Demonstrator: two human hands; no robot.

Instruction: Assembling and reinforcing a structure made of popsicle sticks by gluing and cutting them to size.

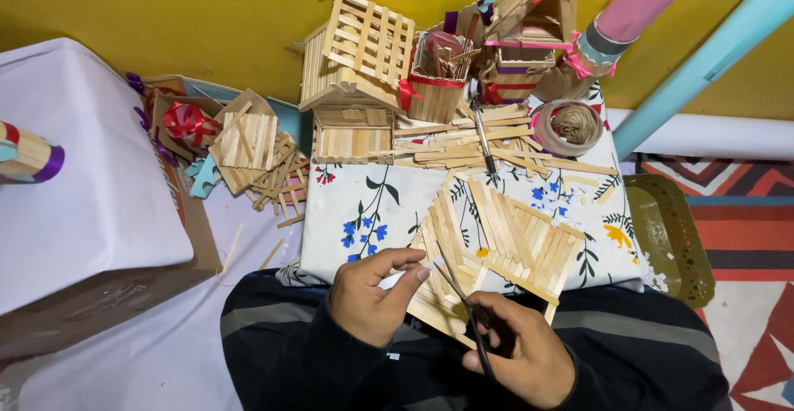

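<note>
Two hands, left [372,295] pinching slatted wooden-stick panel [496,250], right [517,349] gripping thin dark tool [463,303]

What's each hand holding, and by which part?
Left hand pinches the near left edge of the craft-stick panel. Right hand holds dark scissors by the handles, blades over the panel.

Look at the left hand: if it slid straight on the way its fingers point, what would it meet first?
Probably the folded stick panel, which the left hand already seems to touch at its fingertips, though depth is unclear.
</note>
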